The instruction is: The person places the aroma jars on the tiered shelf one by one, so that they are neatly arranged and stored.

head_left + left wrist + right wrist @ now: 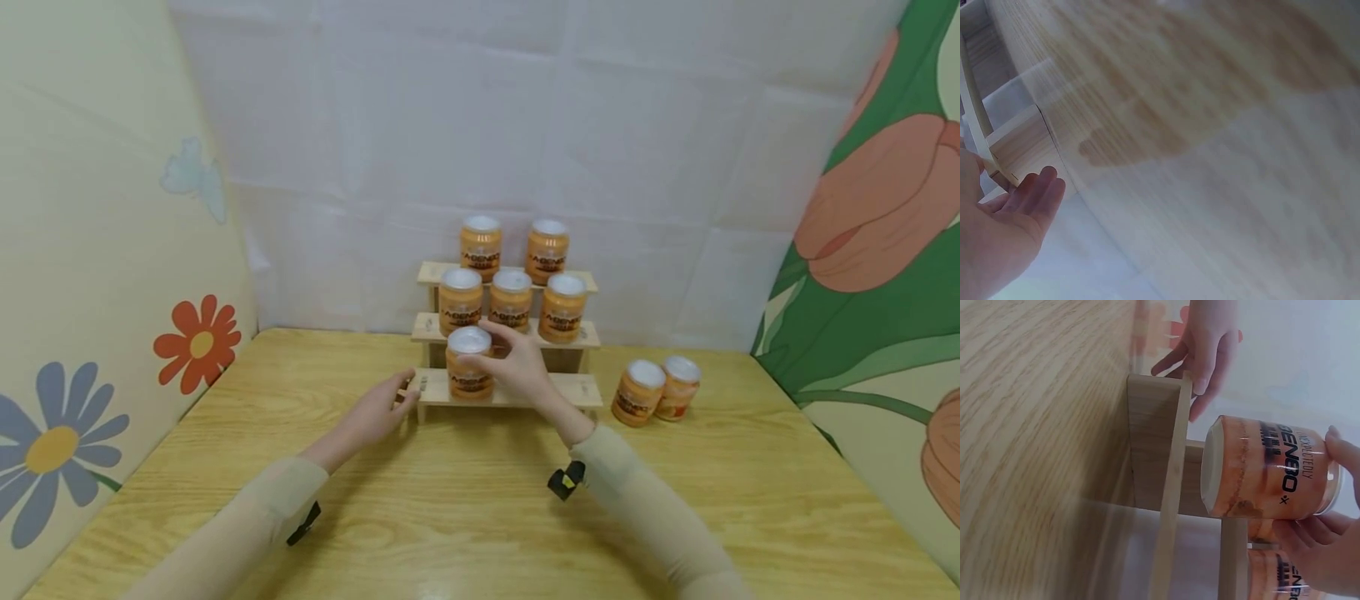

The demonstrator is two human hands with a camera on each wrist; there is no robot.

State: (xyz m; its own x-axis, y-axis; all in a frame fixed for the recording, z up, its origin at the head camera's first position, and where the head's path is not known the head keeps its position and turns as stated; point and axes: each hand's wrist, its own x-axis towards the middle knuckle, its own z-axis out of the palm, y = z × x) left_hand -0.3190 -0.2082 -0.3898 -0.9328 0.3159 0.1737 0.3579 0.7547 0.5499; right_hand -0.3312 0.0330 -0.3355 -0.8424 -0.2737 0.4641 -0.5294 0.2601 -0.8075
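Note:
Orange jars with silvery lids stand on a three-tier wooden display rack (pixel 581 390). My right hand (pixel 521 367) grips one jar (pixel 469 379) near its lid, thumb on one side and fingers on the other. In the right wrist view that jar (pixel 1266 467) is upright relative to the rack, its base just off the lowest board (pixel 1172 469). At the left end of that board, my left hand (pixel 381 410) pinches the edge between thumb and fingers. The left wrist view shows the fingers (pixel 1041 197) bent at the board's end.
Two jars stand on the top tier, one of them a jar (pixel 547 252) at the right. Three more, including a jar (pixel 562 310), line the middle tier. Right of the rack, two jars (pixel 639 393) stand close together on the wooden table (pixel 450 500). A white cloth (pixel 480 108) hangs behind.

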